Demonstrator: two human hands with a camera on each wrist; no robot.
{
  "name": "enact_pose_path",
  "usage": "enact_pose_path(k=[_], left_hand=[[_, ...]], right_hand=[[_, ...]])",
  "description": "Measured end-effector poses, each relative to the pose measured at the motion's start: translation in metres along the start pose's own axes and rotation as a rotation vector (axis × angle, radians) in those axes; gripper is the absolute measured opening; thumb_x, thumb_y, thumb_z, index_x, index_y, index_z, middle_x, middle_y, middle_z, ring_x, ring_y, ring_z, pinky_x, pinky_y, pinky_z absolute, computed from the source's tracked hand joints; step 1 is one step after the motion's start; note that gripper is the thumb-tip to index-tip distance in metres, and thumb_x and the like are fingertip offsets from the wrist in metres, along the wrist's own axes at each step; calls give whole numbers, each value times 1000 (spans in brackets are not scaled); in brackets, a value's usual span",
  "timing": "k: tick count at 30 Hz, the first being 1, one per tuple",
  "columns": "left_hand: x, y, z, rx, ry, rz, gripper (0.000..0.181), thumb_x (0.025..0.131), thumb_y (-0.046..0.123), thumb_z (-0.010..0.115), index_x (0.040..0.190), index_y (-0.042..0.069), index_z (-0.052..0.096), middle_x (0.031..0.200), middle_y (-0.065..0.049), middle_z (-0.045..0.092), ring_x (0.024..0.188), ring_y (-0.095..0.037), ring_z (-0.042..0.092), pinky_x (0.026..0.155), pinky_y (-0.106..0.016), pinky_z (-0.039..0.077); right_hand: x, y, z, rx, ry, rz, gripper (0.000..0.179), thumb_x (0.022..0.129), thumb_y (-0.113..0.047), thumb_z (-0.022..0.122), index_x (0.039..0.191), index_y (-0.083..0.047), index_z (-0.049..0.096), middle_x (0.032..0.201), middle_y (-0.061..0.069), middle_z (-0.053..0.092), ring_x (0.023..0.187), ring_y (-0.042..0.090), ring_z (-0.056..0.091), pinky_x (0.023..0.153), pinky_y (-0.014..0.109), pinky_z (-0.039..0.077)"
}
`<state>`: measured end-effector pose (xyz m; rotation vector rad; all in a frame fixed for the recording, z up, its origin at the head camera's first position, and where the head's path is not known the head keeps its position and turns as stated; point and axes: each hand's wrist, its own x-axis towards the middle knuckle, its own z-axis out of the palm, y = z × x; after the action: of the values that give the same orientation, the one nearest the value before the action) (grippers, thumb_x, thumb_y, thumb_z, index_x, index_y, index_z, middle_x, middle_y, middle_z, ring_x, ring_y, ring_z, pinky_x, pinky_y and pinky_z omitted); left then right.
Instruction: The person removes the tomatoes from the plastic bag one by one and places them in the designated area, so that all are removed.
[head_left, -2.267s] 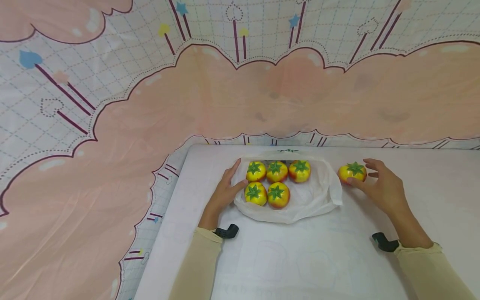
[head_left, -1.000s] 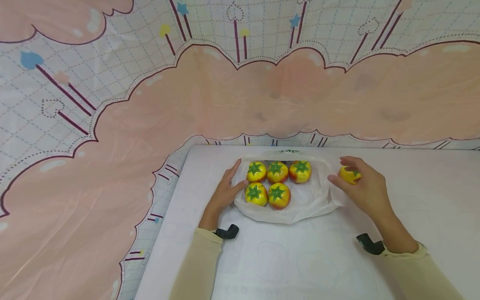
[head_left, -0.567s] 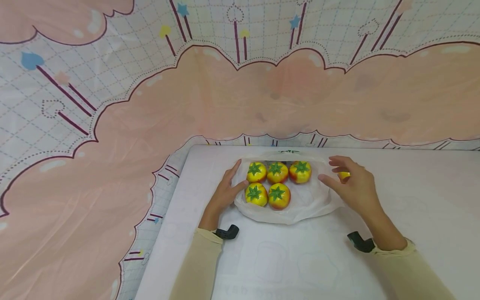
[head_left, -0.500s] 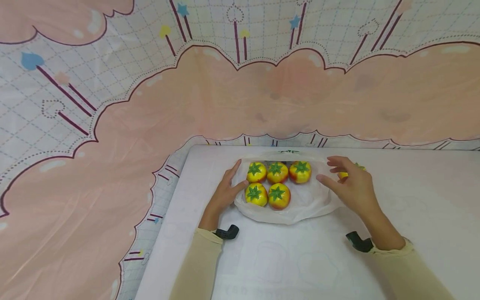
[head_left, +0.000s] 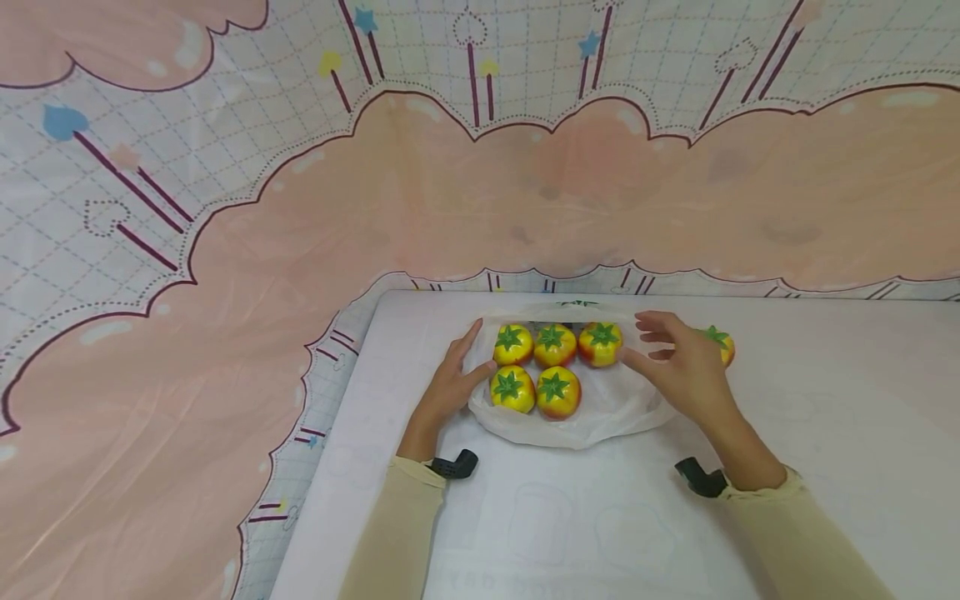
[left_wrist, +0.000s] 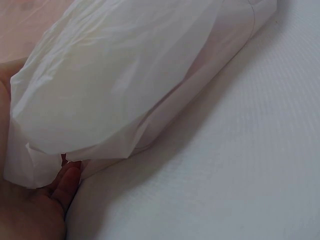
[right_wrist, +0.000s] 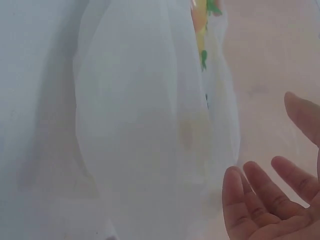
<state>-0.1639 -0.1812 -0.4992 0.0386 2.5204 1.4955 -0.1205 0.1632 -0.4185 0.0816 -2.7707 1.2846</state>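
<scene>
Moved empty, relaxed right grip (head_left: 686, 367) from lone fruit (head_left: 726, 343) near desk's (head_left: 600, 517) far edge to bag (head_left: 581, 431), apparently releasing it outside with five fruits (head_left: 555, 354) inside; resting straight-fingered left grip (head_left: 448, 388) against bag.

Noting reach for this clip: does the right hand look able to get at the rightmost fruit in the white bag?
Probably yes: the right hand looks empty, its thumb close beside the rightmost fruit, and the mouth of the white bag stands open over it.
</scene>
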Motion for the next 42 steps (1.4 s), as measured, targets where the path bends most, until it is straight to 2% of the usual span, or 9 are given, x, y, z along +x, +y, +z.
enact_pose_path(k=[8, 18, 32, 42], left_hand=[[0, 0, 0, 0, -5, -6, 76, 91, 44, 69, 153, 61, 27, 167, -1, 30, 156, -40, 22, 119, -73, 20], [0, 1, 0, -2, -4, -9, 76, 91, 42, 69, 153, 59, 27, 165, -2, 32, 156, -40, 23, 118, -74, 21], [-1, 2, 0, 5, -8, 2, 76, 92, 43, 68, 153, 59, 27, 166, -1, 32, 156, -39, 22, 118, -74, 20], [-1, 1, 0, -2, -6, -5, 76, 92, 43, 68, 153, 59, 27, 165, -1, 33, 156, -39, 22, 118, -74, 20]], right_hand=[[3, -3, 9, 21, -51, 50, 63, 91, -42, 76, 141, -9, 55, 138, 19, 63, 126, 39, 61, 100, 54, 55], [9, -1, 19, 28, -110, 89, 68, 90, -44, 77, 144, -11, 52, 144, 18, 58, 131, 38, 58, 103, 53, 54], [18, 7, 32, -12, -122, 79, 64, 90, -41, 77, 140, -7, 56, 140, 20, 62, 129, 39, 59, 104, 53, 53], [24, 9, 38, -59, -143, 103, 65, 90, -43, 76, 140, -7, 56, 141, 22, 60, 128, 41, 58, 105, 55, 52]])
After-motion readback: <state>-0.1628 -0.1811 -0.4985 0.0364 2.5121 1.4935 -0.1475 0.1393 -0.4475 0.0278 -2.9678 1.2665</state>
